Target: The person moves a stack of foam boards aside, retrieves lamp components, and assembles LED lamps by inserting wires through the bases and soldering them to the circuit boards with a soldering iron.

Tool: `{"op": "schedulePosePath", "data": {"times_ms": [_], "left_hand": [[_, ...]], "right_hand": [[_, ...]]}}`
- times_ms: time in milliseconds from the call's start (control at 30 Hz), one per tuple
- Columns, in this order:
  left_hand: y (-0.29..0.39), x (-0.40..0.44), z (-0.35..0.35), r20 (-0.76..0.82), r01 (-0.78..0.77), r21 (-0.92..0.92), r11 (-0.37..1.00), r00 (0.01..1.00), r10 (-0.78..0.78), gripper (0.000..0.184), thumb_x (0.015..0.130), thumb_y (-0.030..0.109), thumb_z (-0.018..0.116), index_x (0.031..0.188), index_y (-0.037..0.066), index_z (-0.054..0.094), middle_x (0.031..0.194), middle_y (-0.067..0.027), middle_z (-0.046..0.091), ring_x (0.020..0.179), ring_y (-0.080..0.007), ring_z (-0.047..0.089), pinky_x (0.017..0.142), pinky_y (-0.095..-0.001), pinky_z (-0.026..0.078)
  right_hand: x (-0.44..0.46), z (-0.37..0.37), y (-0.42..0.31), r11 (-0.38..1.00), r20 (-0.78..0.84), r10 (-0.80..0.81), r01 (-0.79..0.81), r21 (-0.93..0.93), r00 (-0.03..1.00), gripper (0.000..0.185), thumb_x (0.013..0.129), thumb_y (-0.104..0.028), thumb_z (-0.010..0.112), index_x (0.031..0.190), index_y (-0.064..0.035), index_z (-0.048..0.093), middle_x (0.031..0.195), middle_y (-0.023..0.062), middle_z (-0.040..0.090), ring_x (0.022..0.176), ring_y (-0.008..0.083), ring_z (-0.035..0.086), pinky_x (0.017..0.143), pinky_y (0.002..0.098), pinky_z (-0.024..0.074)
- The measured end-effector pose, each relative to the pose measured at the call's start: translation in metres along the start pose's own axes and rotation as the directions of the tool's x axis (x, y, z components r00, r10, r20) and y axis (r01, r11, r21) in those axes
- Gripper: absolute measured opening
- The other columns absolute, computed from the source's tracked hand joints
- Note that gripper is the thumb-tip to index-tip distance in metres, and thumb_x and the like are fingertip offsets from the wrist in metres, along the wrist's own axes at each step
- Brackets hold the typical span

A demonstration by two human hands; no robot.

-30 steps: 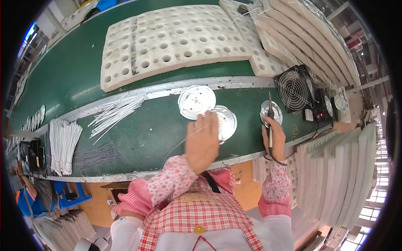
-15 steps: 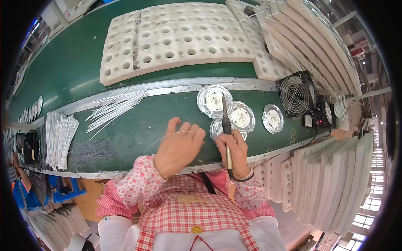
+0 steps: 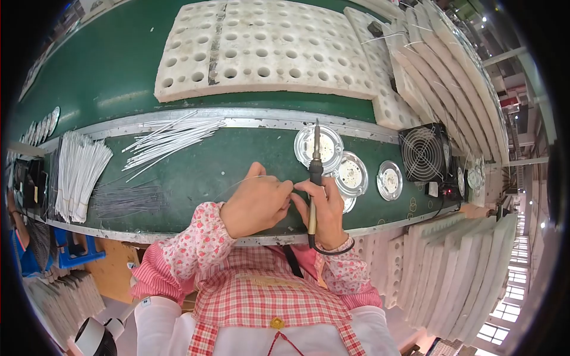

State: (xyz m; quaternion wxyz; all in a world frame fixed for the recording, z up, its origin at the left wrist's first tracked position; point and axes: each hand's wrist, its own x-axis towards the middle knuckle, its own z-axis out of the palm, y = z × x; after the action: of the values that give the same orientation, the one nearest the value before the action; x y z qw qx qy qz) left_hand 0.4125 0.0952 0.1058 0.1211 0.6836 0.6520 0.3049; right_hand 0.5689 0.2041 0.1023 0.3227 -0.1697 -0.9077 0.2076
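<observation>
My left hand (image 3: 256, 203) is closed on a thin wire (image 3: 234, 183) above the green bench, its fingertips close to those of my right hand (image 3: 323, 212). Held in my right hand, a soldering iron (image 3: 316, 169) points away from me, with its tip up over a round silver disc (image 3: 319, 146). Another silver disc (image 3: 351, 174) overlaps beside it, and part of a third (image 3: 349, 204) shows behind my right hand. One more disc (image 3: 389, 180) lies apart to the right.
White wires (image 3: 172, 144), a white bundle (image 3: 80, 176) and dark wires (image 3: 127, 199) lie left. A foam board (image 3: 267, 53) with holes stands beyond the rail. At right are a fan (image 3: 423, 153) and stacked foam boards (image 3: 457, 267). Part of a person (image 3: 19, 228) shows far left.
My right hand came from the right disc with the soldering iron to beside my left hand. My left hand has drawn back from the discs, and both hands' fingertips are now close together.
</observation>
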Motion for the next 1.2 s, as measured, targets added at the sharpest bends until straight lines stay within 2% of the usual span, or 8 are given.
{"op": "schedulePosePath", "data": {"times_ms": [367, 467, 533, 600, 833, 967, 1067, 1200], "left_hand": [[-0.007, -0.011, -0.021, 0.084, 0.272, 0.018, 0.962, 0.958, -0.273, 0.017, 0.094, 0.019, 0.062, 0.087, 0.005, 0.056, 0.072, -0.0120, 0.065, 0.071, -0.0321, 0.062, 0.079, -0.0445, 0.041], [-0.043, 0.015, -0.025, -0.219, 0.265, 0.034, 0.964, 0.943, -0.251, 0.017, 0.099, 0.018, 0.055, 0.093, 0.002, 0.059, 0.075, -0.0161, 0.065, 0.075, -0.0367, 0.063, 0.080, -0.0458, 0.045], [-0.076, 0.067, -0.034, -0.327, 0.369, -0.339, 0.865, 0.816, -0.476, 0.021, 0.101, 0.020, 0.051, 0.101, 0.002, 0.062, 0.083, -0.0155, 0.067, 0.083, -0.0390, 0.064, 0.084, -0.0498, 0.046], [-0.118, 0.123, -0.017, -0.667, 0.128, -0.030, 0.991, 0.736, -0.116, 0.027, 0.102, 0.026, 0.049, 0.100, 0.007, 0.067, 0.092, -0.0116, 0.069, 0.095, -0.0355, 0.063, 0.085, -0.0530, 0.044], [-0.132, 0.141, -0.027, -0.267, 0.429, 0.194, 0.882, 0.888, -0.374, 0.031, 0.102, 0.031, 0.047, 0.097, 0.012, 0.071, 0.099, -0.0093, 0.070, 0.104, -0.0320, 0.060, 0.089, -0.0495, 0.044], [-0.136, 0.114, -0.046, -0.127, 0.314, -0.152, 0.937, 0.934, -0.334, 0.038, 0.105, 0.032, 0.044, 0.105, 0.006, 0.072, 0.094, -0.0101, 0.071, 0.095, -0.0293, 0.063, 0.096, -0.0395, 0.043], [-0.110, 0.063, -0.081, -0.338, 0.202, -0.409, 0.890, 0.873, -0.353, 0.041, 0.106, 0.030, 0.043, 0.099, 0.000, 0.071, 0.087, -0.0092, 0.070, 0.091, -0.0217, 0.063, 0.097, -0.0373, 0.043], [-0.070, -0.032, -0.128, -0.579, 0.353, -0.276, 0.894, 0.682, -0.447, 0.043, 0.106, 0.025, 0.040, 0.085, 0.000, 0.067, 0.070, -0.0061, 0.063, 0.074, -0.0173, 0.059, 0.083, -0.0349, 0.045]], "right_hand": [[-0.002, -0.013, 0.028, 0.991, -0.022, 0.128, -0.127, 0.029, 0.992, 0.034, 0.072, 0.000, 0.082, 0.099, -0.0075, 0.063, 0.091, 0.0137, 0.057, 0.075, 0.0319, 0.059, 0.063, 0.0387, 0.0472], [0.010, -0.006, 0.042, 0.983, -0.071, 0.157, -0.163, -0.087, 0.985, 0.041, 0.076, -0.006, 0.081, 0.112, -0.0067, 0.060, 0.099, 0.0165, 0.058, 0.087, 0.0352, 0.059, 0.074, 0.0431, 0.0471], [0.022, 0.003, 0.037, 0.972, -0.032, 0.164, -0.167, -0.163, 0.986, 0.054, 0.080, -0.015, 0.080, 0.126, -0.0066, 0.054, 0.109, 0.0192, 0.058, 0.102, 0.0390, 0.056, 0.092, 0.0495, 0.0441], [0.021, 0.016, 0.042, 0.942, 0.012, 0.055, -0.048, -0.332, 0.998, 0.056, 0.080, -0.016, 0.079, 0.128, -0.0076, 0.053, 0.113, 0.0192, 0.059, 0.109, 0.0396, 0.056, 0.100, 0.0522, 0.0420], [-0.006, -0.021, 0.074, 0.980, 0.180, 0.062, -0.026, -0.199, 0.982, 0.055, 0.078, -0.009, 0.079, 0.126, -0.0105, 0.052, 0.130, 0.0156, 0.061, 0.116, 0.0372, 0.058, 0.109, 0.0536, 0.0378], [-0.011, -0.042, 0.083, 0.990, 0.141, 0.037, -0.017, -0.139, 0.989, 0.060, 0.070, -0.009, 0.086, 0.121, -0.0086, 0.055, 0.129, 0.0177, 0.062, 0.117, 0.0387, 0.058, 0.106, 0.0478, 0.0410], [-0.011, -0.043, 0.080, 0.990, 0.048, 0.081, -0.075, -0.117, 0.996, 0.075, 0.064, -0.018, 0.092, 0.125, -0.0061, 0.051, 0.134, 0.0213, 0.058, 0.117, 0.0387, 0.056, 0.101, 0.0440, 0.0421], [0.005, -0.034, 0.070, 0.947, 0.052, 0.205, -0.185, -0.263, 0.977, 0.086, 0.065, -0.032, 0.092, 0.132, -0.0053, 0.046, 0.138, 0.0241, 0.051, 0.117, 0.0448, 0.049, 0.102, 0.0509, 0.0362]]}}
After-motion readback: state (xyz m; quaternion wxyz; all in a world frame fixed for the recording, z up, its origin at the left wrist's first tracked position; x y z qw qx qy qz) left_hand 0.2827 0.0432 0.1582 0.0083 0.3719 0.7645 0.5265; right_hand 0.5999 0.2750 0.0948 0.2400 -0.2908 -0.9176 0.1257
